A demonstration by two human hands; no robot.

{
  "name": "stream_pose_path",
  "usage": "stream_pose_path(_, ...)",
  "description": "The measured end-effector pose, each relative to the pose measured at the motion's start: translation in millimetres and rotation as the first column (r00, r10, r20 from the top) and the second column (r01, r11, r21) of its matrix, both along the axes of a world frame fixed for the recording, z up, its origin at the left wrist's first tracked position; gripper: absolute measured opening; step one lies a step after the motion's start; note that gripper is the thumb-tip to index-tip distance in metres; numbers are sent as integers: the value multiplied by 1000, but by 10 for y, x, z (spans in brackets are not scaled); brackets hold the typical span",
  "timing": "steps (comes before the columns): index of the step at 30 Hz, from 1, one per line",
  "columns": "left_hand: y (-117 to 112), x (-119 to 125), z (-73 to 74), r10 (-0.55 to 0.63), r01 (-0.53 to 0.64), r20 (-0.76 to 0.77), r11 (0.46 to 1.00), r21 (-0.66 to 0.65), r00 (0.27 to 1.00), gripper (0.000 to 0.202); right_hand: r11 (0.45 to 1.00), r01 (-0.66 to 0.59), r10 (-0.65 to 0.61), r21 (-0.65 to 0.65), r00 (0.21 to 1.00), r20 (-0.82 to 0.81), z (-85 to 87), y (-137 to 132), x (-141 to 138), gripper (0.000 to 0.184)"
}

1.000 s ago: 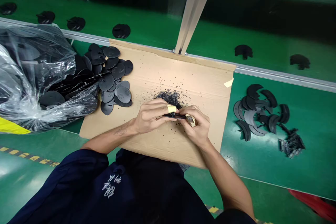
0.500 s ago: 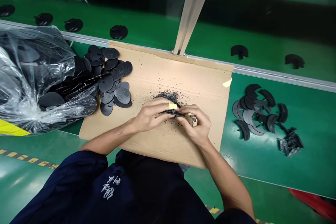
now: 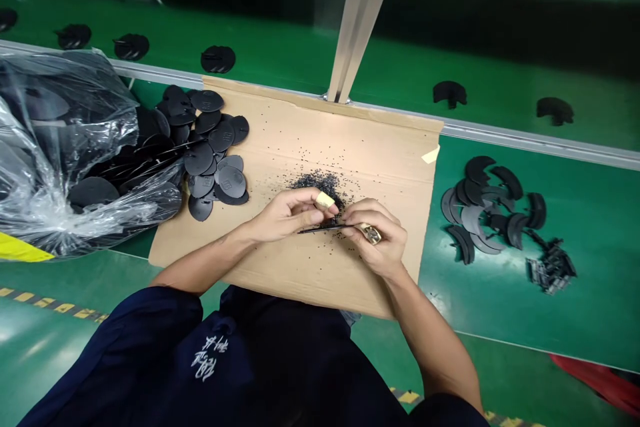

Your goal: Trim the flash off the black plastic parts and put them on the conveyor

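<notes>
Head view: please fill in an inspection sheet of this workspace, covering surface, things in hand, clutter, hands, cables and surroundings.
Surface: tan cardboard sheet on a glossy green tabletop.
Things in hand: thin black flat piece, seen nearly edge-on; shiny brass-coloured metal object, type unclear.
Clutter: tiny black crumbs, heaped and scattered; flat round black discs, piled beside a clear plastic bag; curved black crescent pieces at right.
Hands: right hand curls around the metal object; left hand, yellow wrap on one finger, is at the piece, grip unclear.
Cables: nothing seen.
Surroundings: upright silver metal post; yellow-and-black striped floor tape.
</notes>
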State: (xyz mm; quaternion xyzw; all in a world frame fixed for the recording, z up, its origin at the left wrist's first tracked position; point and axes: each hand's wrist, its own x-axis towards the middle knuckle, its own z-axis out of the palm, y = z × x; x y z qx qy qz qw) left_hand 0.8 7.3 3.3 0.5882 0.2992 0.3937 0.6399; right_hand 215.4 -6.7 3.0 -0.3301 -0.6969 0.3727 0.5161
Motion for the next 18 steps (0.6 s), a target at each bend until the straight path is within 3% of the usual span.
stream_pose_path(6, 61, -36, 91, -217, 224, 58, 959, -174, 974, 33, 972, -142, 148, -185, 989, 17, 96, 29, 19, 18)
stream_pose_path(9, 89, -87, 158, -353, 349, 13, 919, -184, 936, 29, 926, -276, 292, -259, 956, 24, 122, 55, 50, 24)
stream_pose_path(11, 92, -103, 172, -391, 383, -19, 909, -164, 920, 26, 922, -302, 322, -243, 946, 44, 108, 54, 58, 23)
stream_pose_path(13, 78, -87, 148, -313, 305, -37, 943, -133, 949, 26, 966, -203, 219, -157, 972, 89, 67, 34, 49, 17)
stream_pose_path(15, 48, -39, 98, -149, 145, -37, 985, -88, 988, 29, 1000, -5, 7, -14, 991, 134, 11, 4, 26, 7)
stream_pose_path(18, -11, 50, 9, -11, 11, 20, 1000, 11, 1000, 40, 963, 199, -227, 179, 962, 153, -61, -31, -4, 11)
